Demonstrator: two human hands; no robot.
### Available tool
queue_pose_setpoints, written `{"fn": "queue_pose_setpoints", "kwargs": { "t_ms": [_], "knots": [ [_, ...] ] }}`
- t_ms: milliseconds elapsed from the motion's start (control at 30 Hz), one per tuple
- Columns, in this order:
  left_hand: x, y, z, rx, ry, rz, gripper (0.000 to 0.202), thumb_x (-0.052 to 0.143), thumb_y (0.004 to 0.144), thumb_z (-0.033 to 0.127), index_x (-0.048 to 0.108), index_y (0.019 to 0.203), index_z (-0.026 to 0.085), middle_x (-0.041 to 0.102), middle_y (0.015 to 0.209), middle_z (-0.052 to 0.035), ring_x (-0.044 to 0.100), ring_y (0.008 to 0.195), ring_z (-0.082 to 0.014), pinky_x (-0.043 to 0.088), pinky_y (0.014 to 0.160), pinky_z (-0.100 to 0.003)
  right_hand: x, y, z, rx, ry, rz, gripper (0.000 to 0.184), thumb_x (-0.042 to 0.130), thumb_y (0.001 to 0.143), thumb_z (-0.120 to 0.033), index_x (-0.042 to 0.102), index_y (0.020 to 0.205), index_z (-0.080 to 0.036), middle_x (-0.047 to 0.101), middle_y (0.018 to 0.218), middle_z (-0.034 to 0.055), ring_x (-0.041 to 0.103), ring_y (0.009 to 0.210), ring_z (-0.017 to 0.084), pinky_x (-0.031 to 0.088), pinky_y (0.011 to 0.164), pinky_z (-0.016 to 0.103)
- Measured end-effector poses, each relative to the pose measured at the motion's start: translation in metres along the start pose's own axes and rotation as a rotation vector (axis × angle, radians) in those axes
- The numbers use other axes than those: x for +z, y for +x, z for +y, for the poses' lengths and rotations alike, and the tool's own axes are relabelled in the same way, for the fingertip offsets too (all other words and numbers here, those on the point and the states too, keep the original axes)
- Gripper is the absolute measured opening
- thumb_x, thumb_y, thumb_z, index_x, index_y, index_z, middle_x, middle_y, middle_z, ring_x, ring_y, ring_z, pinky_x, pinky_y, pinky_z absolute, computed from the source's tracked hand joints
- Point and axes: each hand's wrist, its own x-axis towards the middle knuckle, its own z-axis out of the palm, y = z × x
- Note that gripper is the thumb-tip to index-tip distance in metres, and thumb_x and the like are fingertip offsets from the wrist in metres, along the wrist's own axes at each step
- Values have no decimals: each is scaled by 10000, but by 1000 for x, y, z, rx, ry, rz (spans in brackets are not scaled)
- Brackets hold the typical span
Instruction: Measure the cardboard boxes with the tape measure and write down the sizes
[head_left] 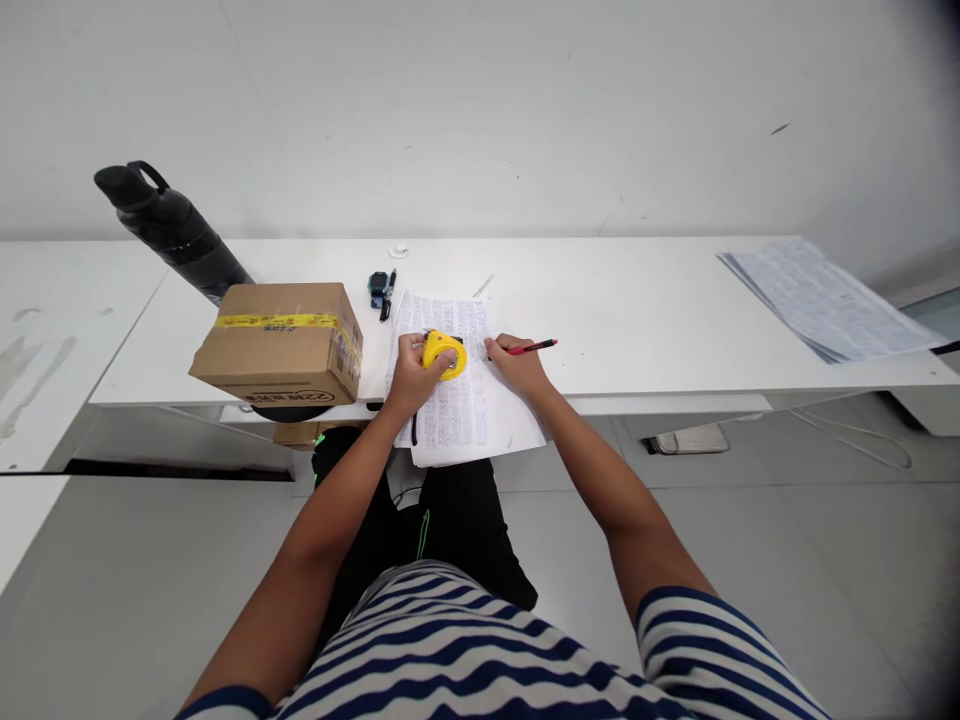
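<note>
In the head view my left hand [412, 380] is closed around a yellow tape measure [444, 357], holding it over the printed sheets. A black strap hangs below that hand. My right hand [517, 365] grips a red and black pen [534, 347], its rear end pointing right and its tip hidden by the fingers. This hand rests at the right side of the paper stack [457, 425], which is covered in dense text and overhangs the table's front edge. To the left of the papers stands a taped cardboard box [281, 345].
A black bottle [176, 230] leans in view behind the box. A small dark digital device [379, 285] and a black pen lie near the papers. More printed sheets [825, 300] lie at the far right of the white table [645, 320]. A wall runs along the back.
</note>
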Motion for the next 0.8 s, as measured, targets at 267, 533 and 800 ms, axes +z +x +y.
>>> {"fn": "queue_pose_setpoints", "kwargs": {
  "t_ms": [267, 533, 800],
  "knots": [
    [1, -2, 2, 48, -50, -9, 525, 693, 791, 507, 295, 1030, 261, 565, 731, 69, 581, 573, -93, 440, 556, -213, 1, 1, 0, 33, 56, 6, 356, 568, 792, -425, 414, 539, -228, 419, 535, -39, 393, 590, 135, 331, 583, 288],
    [-3, -5, 4, 75, -3, -48, 479, 625, 863, 506, 332, 1158, 269, 578, 815, 35, 602, 659, -116, 466, 618, -252, 1, -1, 0, 37, 86, 52, 371, 562, 792, -384, 334, 543, -231, 339, 551, -52, 322, 577, 117, 280, 568, 283],
    [-4, -4, 3, 124, 59, -75, 528, 576, 911, 492, 368, 1342, 270, 618, 883, -18, 622, 718, -137, 501, 644, -270, 2, -1, -1, 13, 81, 0, 376, 551, 790, -377, 327, 524, -233, 274, 539, -58, 288, 568, 117, 246, 565, 291]
  ]
}}
